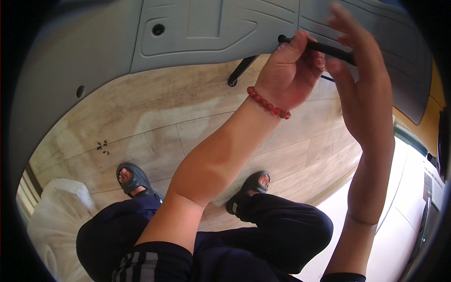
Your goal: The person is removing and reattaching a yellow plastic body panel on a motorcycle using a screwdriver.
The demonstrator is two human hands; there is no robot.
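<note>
My left hand [293,70], with a red bead bracelet [268,104] at the wrist, is closed on a black bar [331,50]. The bar's left end meets a dark round hole [282,39] in a grey molded panel [197,44]. My right hand [364,75] is open at the bar's right part, fingers stretched upward and slightly blurred; that end of the bar is hidden behind it. A second round hole [158,30] is further left in the panel.
Below are a wood-look floor [206,131] with small dark bits [102,146], a black leg [242,70], my sandalled feet [134,181] and dark-trousered knees. A translucent white bag [58,216] stands at lower left, a white surface [404,174] at right.
</note>
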